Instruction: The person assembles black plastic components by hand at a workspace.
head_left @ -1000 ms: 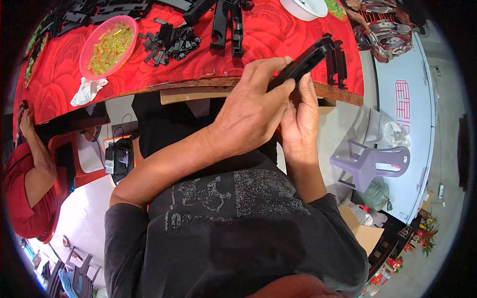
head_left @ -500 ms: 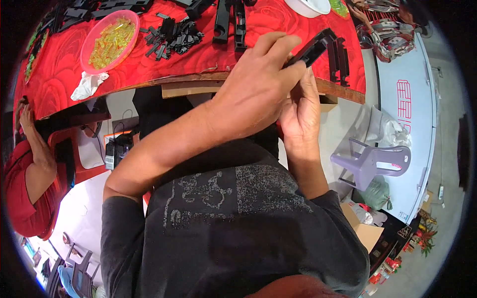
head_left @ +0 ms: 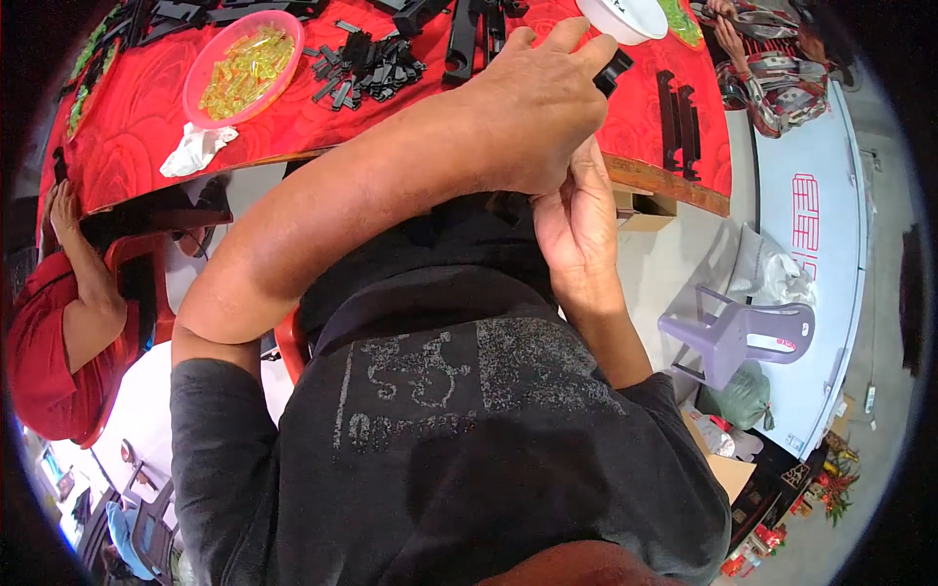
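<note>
A long black plastic part (head_left: 613, 74) is held above the table's near edge and is mostly hidden by my hands. My left hand (head_left: 542, 107) reaches across and over it, back of the hand up, its fingers bent around the part. Below it, my right hand (head_left: 576, 220) has its palm turned toward me, with its raised fingers closed against the part's lower end. The right fingertips are partly covered by the left hand. Further right on the red tablecloth lie two slim black strips (head_left: 678, 127). Left of my hands is a pile of small black plastic pieces (head_left: 369, 70).
A pink bowl (head_left: 195, 90) holds yellow translucent pieces, with a crumpled white tissue (head_left: 198, 148) beside it. Larger black parts (head_left: 461, 44) and a white bowl (head_left: 625, 21) stand farther back. Co-workers sit left and far right. A purple plastic chair (head_left: 738, 332) stands right.
My left hand has turned over the black plastic part, covering more of it, and its forearm has risen. My right hand has shifted slightly left and lower. The view has moved a little.
</note>
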Motion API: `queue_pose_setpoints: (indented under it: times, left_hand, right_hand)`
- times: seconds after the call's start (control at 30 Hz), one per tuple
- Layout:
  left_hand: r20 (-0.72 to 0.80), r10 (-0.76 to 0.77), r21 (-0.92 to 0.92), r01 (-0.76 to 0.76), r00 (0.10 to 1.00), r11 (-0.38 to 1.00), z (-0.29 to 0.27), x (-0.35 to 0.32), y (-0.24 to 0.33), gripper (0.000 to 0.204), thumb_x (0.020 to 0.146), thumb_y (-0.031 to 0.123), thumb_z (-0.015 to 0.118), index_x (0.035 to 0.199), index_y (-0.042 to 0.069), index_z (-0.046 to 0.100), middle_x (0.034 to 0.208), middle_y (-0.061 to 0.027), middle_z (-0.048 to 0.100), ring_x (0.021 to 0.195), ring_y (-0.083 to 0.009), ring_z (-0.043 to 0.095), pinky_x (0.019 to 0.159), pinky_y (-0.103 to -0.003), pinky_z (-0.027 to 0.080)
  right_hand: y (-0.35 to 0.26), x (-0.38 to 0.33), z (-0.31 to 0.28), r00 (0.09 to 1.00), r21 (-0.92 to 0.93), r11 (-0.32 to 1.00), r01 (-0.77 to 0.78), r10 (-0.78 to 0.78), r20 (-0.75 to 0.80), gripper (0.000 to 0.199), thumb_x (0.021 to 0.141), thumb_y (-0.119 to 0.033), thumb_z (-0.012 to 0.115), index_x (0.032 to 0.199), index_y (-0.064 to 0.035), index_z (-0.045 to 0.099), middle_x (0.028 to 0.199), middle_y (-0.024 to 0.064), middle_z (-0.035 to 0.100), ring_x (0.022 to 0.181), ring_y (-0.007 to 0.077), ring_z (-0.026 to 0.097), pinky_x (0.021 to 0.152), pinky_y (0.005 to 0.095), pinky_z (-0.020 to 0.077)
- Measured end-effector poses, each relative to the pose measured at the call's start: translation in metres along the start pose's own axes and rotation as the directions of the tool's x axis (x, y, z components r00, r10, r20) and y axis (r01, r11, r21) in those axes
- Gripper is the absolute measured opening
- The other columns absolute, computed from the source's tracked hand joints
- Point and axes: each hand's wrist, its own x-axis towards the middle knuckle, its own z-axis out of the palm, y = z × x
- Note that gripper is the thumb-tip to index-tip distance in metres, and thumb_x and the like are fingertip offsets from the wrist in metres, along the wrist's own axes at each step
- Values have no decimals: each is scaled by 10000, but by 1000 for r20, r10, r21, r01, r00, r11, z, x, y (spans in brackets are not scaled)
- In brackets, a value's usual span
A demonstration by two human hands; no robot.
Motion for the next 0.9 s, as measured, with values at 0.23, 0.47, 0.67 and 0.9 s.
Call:
queue_pose_setpoints:
  times: [0.23, 0.47, 0.67, 0.9]
  left_hand:
    - [114, -48, 33, 45, 992, 998, 0, -1, 0, 279, 589, 121, 744, 850, 22, 761, 1186, -159, 547, 1163, -347, 478, 811, -537, 458]
    - [133, -53, 0, 53, 990, 999, 4, -9, -12, 230, 647, 100, 718, 858, 11, 743, 1139, -147, 574, 1104, -331, 513, 770, -509, 459]
    - [39, -77, -55, 79, 996, 995, 8, -15, -14, 221, 672, 86, 706, 871, -4, 735, 1114, -151, 586, 1105, -337, 522, 756, -497, 473]
    - [-17, -139, -140, 135, 990, 981, 8, -15, -14, 242, 686, 88, 737, 903, -20, 729, 1102, -199, 603, 1050, -353, 583, 812, -476, 558]
  right_hand:
    - [4, 2, 3, 999, -14, 1000, -25, 25, 35, 465, 1043, -259, 522, 1452, -55, 437, 1425, 71, 527, 1297, 189, 511, 1108, 352, 407]
    - [10, 4, 6, 996, -5, 1000, -27, 27, 90, 471, 1048, -207, 502, 1485, -60, 402, 1470, 66, 488, 1337, 192, 480, 1152, 362, 365]
    - [11, 4, 5, 996, 8, 998, -66, 65, 54, 465, 1065, -204, 460, 1496, -49, 379, 1488, 68, 470, 1359, 176, 456, 1163, 337, 348]
    - [12, 4, 0, 997, 42, 996, -76, 75, 30, 447, 1070, -156, 431, 1494, -27, 370, 1511, 85, 441, 1386, 174, 425, 1190, 323, 318]
